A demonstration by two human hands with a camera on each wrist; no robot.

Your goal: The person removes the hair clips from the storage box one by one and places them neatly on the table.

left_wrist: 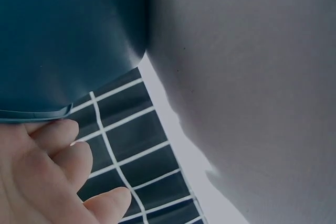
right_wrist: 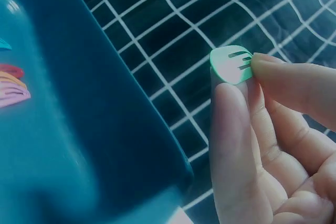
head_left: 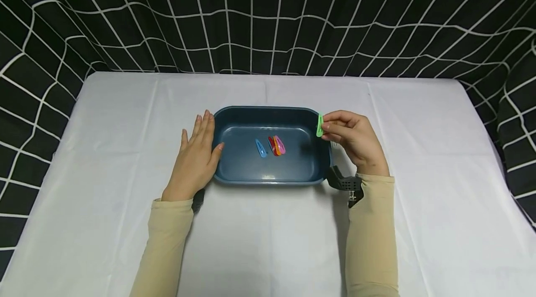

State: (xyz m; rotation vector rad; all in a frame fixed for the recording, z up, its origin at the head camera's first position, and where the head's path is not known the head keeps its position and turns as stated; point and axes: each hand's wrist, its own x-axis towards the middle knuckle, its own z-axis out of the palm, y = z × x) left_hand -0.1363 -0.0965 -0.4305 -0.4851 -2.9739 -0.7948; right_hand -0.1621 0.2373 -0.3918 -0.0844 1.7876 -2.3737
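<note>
A green snap hair clip [head_left: 320, 125] is pinched between the thumb and fingers of my right hand [head_left: 356, 140], over the right rim of a dark blue rectangular basin [head_left: 268, 182]. The right wrist view shows the green clip [right_wrist: 231, 65] at the fingertips, beside the basin wall. My left hand [head_left: 196, 155] rests against the basin's left rim, its fingers straight. Inside the basin lie a blue hair clip [head_left: 261, 148] and, just right of it, a small overlapping group of red, orange and pink hair clips [head_left: 280, 145].
The basin stands on a table with a white cloth [head_left: 268, 236]. Black panels with a white grid net [head_left: 268, 17] rise behind the table and at both sides. A dark wrist mount [head_left: 345, 183] sits at the right wrist, close to the basin's corner.
</note>
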